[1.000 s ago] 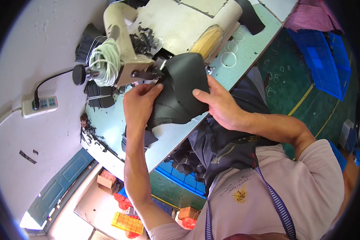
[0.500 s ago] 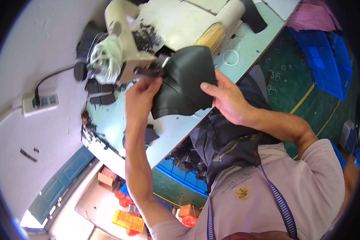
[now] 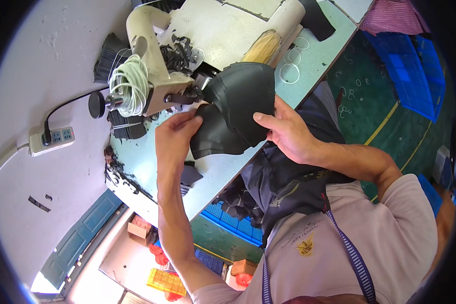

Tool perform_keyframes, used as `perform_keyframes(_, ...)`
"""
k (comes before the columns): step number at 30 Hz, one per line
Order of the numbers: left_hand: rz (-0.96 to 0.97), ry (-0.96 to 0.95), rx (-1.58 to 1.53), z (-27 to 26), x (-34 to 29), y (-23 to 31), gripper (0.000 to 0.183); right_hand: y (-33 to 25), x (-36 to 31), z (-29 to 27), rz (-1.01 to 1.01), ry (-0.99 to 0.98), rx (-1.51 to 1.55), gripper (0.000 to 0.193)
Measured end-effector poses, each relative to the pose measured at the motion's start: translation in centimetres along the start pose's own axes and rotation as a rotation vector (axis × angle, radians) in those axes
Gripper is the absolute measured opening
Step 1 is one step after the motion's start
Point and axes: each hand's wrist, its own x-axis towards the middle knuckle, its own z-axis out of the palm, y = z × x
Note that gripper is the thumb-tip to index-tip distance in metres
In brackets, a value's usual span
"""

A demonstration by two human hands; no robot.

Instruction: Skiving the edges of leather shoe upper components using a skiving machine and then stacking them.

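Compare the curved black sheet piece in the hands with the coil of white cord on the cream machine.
The curved black sheet piece is dark, broad and smooth; the coil of white cord is pale, thin-stranded and wound in loops. The black piece is held by the left hand and right hand; the coil hangs untouched on the cream machine. Both sit close to the machine's working end.

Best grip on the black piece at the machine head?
Take the black piece by its free side edges, coming from the near side, as the left hand and right hand do. Its far end sits against the machine, so that side is blocked.
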Motion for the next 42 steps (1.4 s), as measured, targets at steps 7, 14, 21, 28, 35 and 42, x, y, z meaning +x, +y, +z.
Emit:
perform_keyframes(7,0.084,-0.017,-0.165,0.1,0.8,-1.1,0.037,-0.8,0.3,-0.4,-0.020,-0.026,-0.003,0.045)
perform_keyframes(14,0.001,0.064,0.372,1.2,1.1,1.0,0.032,-1.2,-0.3,0.5,0.006,0.019,0.018,0.043)
perform_keyframes(21,0.036,-0.001,0.050,0.7,-0.1,0.0,0.036,-0.3,-0.2,-0.2,0.014,0.006,-0.046,0.047)
perform_keyframes(28,0.067,0.077,-0.261,1.9,-0.3,-1.4,0.025,-0.5,0.0,-0.6,0.027,0.013,-0.054,0.049)
perform_keyframes(35,0.265,-0.083,-0.326,7.7,-5.9,-2.2,0.069,0.6,-1.7,-0.5,-0.048,-0.133,-0.138,0.058)
perform_keyframes(42,-0.076,-0.445,-0.204,4.4,-11.6,-4.3,0.052,-1.2,-3.9,-3.2,-0.555,-0.248,-1.040,0.072)
